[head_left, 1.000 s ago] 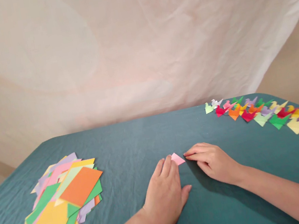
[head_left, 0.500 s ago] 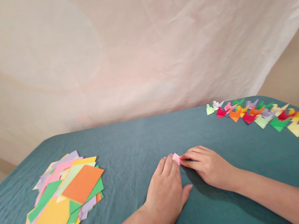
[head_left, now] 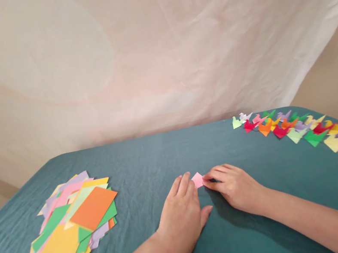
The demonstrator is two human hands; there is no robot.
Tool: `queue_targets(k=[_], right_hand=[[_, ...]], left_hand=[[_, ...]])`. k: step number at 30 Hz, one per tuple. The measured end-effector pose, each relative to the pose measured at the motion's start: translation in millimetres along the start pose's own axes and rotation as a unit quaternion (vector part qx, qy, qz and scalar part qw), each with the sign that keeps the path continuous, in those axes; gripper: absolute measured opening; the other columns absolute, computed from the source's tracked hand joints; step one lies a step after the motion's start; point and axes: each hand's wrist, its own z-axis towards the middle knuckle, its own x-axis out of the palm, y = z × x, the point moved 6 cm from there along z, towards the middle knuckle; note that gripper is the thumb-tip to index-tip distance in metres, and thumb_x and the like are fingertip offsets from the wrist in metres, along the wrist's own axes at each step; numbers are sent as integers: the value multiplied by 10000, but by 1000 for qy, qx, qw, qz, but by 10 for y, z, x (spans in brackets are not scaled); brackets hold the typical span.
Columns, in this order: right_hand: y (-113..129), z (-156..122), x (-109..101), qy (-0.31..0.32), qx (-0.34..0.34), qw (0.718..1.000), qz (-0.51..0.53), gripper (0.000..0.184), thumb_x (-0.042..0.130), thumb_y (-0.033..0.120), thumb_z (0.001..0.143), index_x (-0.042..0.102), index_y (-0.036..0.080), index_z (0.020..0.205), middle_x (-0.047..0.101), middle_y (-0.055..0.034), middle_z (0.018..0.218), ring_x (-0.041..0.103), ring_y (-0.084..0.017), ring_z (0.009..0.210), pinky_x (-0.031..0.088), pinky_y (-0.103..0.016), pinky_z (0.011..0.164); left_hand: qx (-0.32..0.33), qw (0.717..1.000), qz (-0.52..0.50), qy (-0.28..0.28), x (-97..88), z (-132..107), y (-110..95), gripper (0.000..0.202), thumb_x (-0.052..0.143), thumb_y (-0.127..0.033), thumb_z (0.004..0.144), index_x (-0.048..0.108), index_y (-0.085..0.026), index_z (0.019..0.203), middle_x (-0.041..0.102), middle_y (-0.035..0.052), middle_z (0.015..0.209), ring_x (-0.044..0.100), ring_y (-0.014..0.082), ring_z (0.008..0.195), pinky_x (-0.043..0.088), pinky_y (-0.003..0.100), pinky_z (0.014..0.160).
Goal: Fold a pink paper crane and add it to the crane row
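Observation:
A small folded piece of pink paper lies on the table between my two hands. My right hand pinches its right corner between thumb and fingers. Flat and stretched out, my left hand rests just left of the paper, its fingertips at the paper's left edge and its thumb apart. The left part of the paper may be under those fingers; I cannot tell how much is hidden.
A loose pile of coloured paper sheets lies on the left of the teal-covered table. At the far right stand several folded paper birds in rows. A pale cloth hangs behind the table.
My left hand has slid a little to the left, so more of the pink paper shows. My right hand keeps its pinch at nearly the same spot.

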Motion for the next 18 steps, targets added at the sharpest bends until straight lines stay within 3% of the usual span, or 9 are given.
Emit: queue_targets(k=[8,11,13,15,18], right_hand=[[-7,-1,4,-6,4,1000,7,223,475,130,859,635,184,1004,636,-68,989,539,-168,935,441,-316,780],[1,-5,6,-22,0,1000,11,224,455,132,872,641,181,987,637,-72,970,547,-168,904,449,-314,761],[7,-6,16,-28,2,1000,13,224,446,140,882,646,176,976,637,-77,953,550,-171,887,453,-317,757],[12,-9,27,-31,7,999,18,224,446,146,885,645,170,985,636,-81,950,552,-175,885,457,-322,760],[14,-14,24,-37,17,999,27,230,449,137,879,639,164,1006,637,-78,959,554,-181,893,462,-331,770]], left_hand=[[-1,998,-69,-8,-50,11,105,300,485,-356,855,612,-131,1006,583,108,1066,418,263,1171,322,417,990],[0,990,-141,-19,-21,56,211,201,453,-234,867,642,-173,893,595,67,969,498,218,1051,370,384,931],[-33,981,-188,-31,29,87,319,183,458,-205,862,639,-184,846,595,48,925,537,183,934,406,350,863],[-71,972,-216,-53,83,106,413,135,529,-257,831,613,-181,904,581,46,954,531,182,920,421,337,816],[-105,964,-233,-67,164,121,475,300,628,-380,754,579,-180,972,558,46,978,516,194,930,423,339,793]])
